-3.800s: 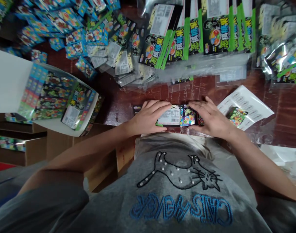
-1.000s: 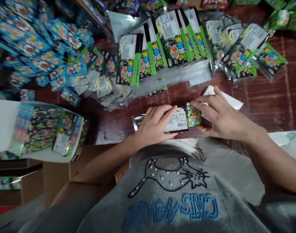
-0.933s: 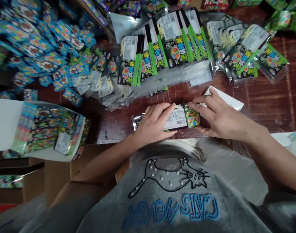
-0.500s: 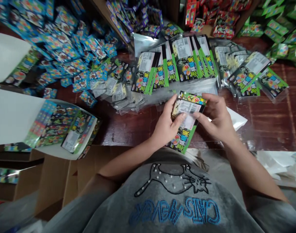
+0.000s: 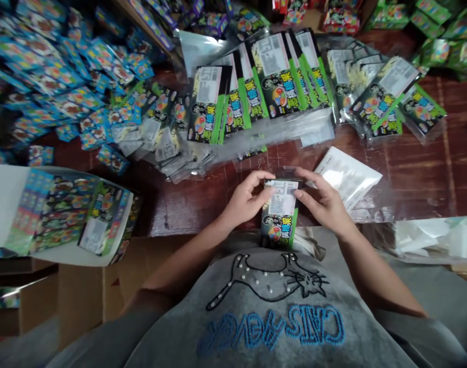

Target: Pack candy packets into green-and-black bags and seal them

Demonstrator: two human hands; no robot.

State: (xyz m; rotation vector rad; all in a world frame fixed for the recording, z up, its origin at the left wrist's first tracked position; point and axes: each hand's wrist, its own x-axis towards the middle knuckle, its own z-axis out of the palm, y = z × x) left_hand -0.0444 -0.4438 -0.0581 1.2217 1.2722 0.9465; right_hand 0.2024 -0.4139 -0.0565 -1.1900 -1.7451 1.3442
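A black and green candy packet (image 5: pixel 280 217) with a white label is held upright at the table's front edge, close to my body. My left hand (image 5: pixel 249 200) is closed on its left side, thumb on the front near the label. On the opposite side, my right hand (image 5: pixel 324 203) pinches the upper right edge between thumb and fingers. A clear plastic edge shows at the packet's top. Just beyond lies a row of similar candy packets (image 5: pixel 281 92), overlapping in clear plastic. A white plastic-wrapped stack (image 5: pixel 346 176) rests beside my right hand.
Small blue boxes (image 5: pixel 72 76) are heaped at the left, green boxes (image 5: pixel 435 51) at the far right, red ones (image 5: pixel 341 18) at the back. A white-lined carton (image 5: pixel 11 199) of packets stands at the left edge. More loose packets (image 5: pixel 387 102) lie to the right.
The packet in my hands has come down closer to my body and turned more upright; its green top part no longer shows. The view has shifted, uncovering more of the white stack.
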